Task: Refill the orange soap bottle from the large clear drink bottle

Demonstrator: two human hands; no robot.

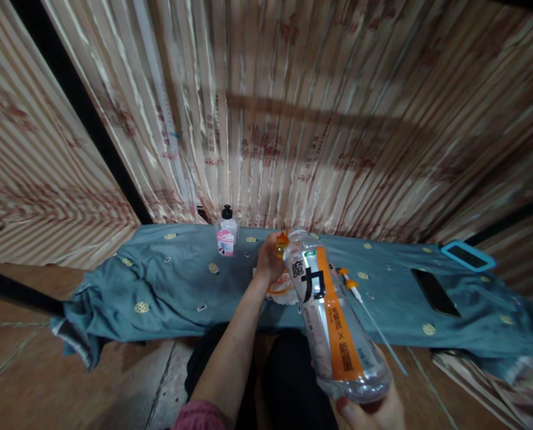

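My right hand (pixel 378 406) grips a large clear plastic drink bottle (pixel 333 322) with an orange and silver label by its base. The bottle is tilted, its mouth pointing away from me toward my left hand (pixel 270 261). My left hand is closed around an amber, see-through thing (pixel 282 246) right by the bottle's mouth; its kind I cannot make out. Below that hand lies a white and orange item (pixel 284 292), partly hidden by the forearm and the bottle. Beside the bottle, on the cloth, rests an orange and white pump top (pixel 350 283) with a long thin tube.
A clear bottle with a black cap and pink label (pixel 226 233) stands at the back left. On the right lie a black phone (pixel 435 292) and a blue-framed device (pixel 468 255). Blue-grey patterned cloth (pixel 181 280) covers the bench. A striped curtain (pixel 266 119) hangs behind, with dark poles at both sides.
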